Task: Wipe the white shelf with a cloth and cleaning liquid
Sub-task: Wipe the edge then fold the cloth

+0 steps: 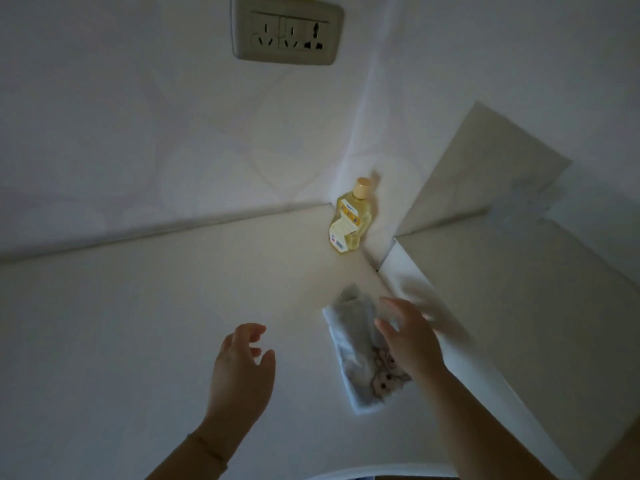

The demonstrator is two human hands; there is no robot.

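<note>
Left hand [242, 362] hovers, grip loose and empty; right hand [408, 341], grip spread apart, is over the folded cloth [353, 337] on the white shelf [138, 323]. Corner bottle [349, 216] stands upright, holding yellow liquid.

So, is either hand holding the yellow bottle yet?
No, the yellow bottle stands alone in the corner, with the left hand and right hand both open near the cloth.

Yellow bottle [350, 216] — white shelf [156, 323] — pale, printed cloth [356, 344].
</note>
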